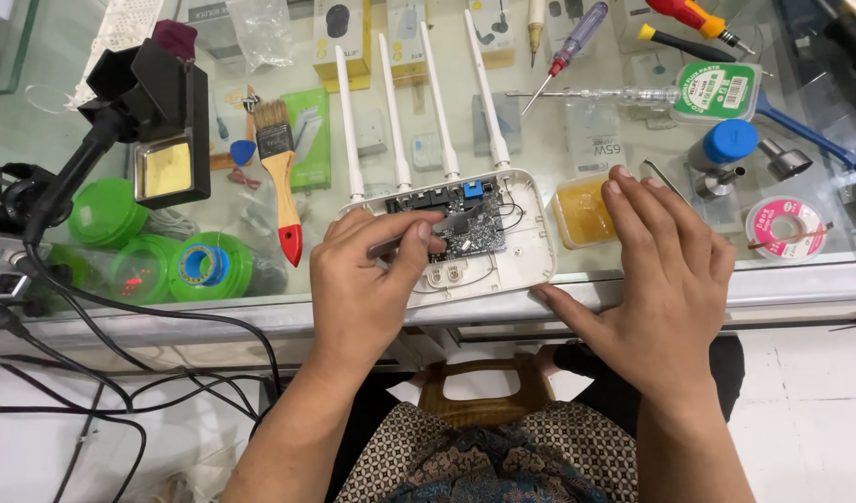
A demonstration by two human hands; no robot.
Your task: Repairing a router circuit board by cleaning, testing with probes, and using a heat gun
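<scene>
White plastic router shell [502,265] with its lid off sits at the front edge of the glass bench [801,279], four antennas [419,112] sticking up and away from the person. Circuit board [451,224] is exposed inside.

Left hand [367,293] comes in from below, wrist bent a little, knuckles up, resting over the near-left part of the shell. Its fingers [419,237] are pinched shut on metal tweezers [419,235], tips lying across the board.

Right hand [665,284] is flat and open, palm down, holding nothing. Thumb presses along the shell's near-right corner, and the other fingers are spread out over the bench, just touching a small tub of yellow flux [582,212].

Around it: a wooden brush with a red tip [284,177] left of the router, green round containers [181,265] further left, and a black holder with a yellow sponge [167,168] above those. Right side has a pink spool of wick [782,225], a blue-capped bottle [726,149] and screwdrivers [568,51] along the back. Black cables [121,317] hang off the bench on the left.
</scene>
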